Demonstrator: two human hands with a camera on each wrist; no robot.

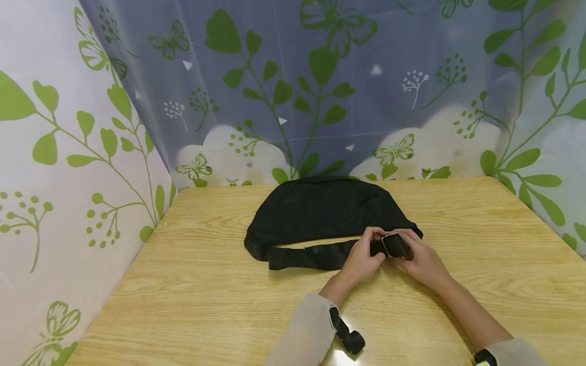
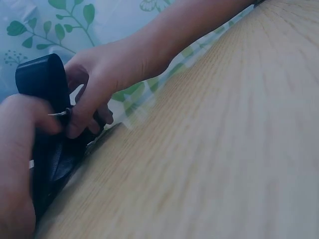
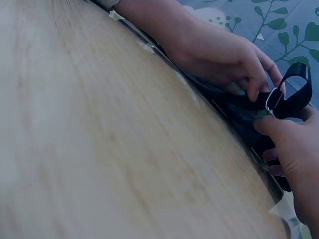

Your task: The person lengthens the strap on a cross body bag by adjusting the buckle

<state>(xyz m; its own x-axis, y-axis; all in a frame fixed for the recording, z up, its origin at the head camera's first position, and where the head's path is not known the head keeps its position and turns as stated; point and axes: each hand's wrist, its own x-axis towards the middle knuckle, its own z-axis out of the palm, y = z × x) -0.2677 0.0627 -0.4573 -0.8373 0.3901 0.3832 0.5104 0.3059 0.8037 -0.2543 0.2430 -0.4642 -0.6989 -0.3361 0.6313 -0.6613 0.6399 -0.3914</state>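
Observation:
A black half-moon-shaped bag (image 1: 320, 211) lies flat on the wooden table, its black strap (image 1: 316, 256) running along its near side. My left hand (image 1: 361, 259) pinches the strap just left of a metal slider (image 1: 386, 246), thumb in front and fingers behind. On the other side of the slider, my right hand (image 1: 423, 262) grips the strap close to a raised loop of webbing (image 3: 300, 79). Both hands are at the bag's near right corner. In the left wrist view, the right-hand fingers (image 2: 82, 107) press right at the slider.
The wooden table (image 1: 206, 305) extends around the bag. Patterned cloth (image 1: 284, 101) with leaves and butterflies hangs behind the table and on both sides. A black band with a dangling end (image 1: 348, 335) is on the left wrist.

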